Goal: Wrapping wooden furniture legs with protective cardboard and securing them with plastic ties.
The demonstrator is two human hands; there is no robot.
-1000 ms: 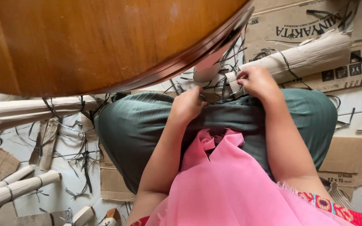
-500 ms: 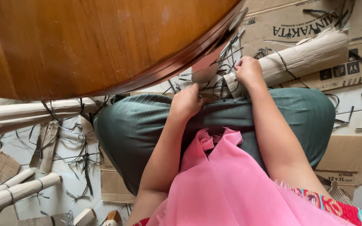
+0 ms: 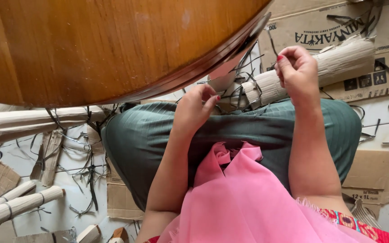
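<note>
Carefully, the right hand (image 3: 299, 72) pinches a dark strap (image 3: 271, 45) taut while the left hand (image 3: 194, 110), fingers curled, steadies the cardboard roll (image 3: 325, 67).

Both hands, the left hand (image 3: 193, 108) and right hand (image 3: 299, 72), have red-painted nails and bare forearms. The person wears dark green ribbed trousers (image 3: 248, 130), a sheer pink fabric scarf (image 3: 248, 202), and a red patterned hem (image 3: 356, 222).

bright, even daylight; soft shadows; sharp focus; slight wide-angle edge distortion
</note>
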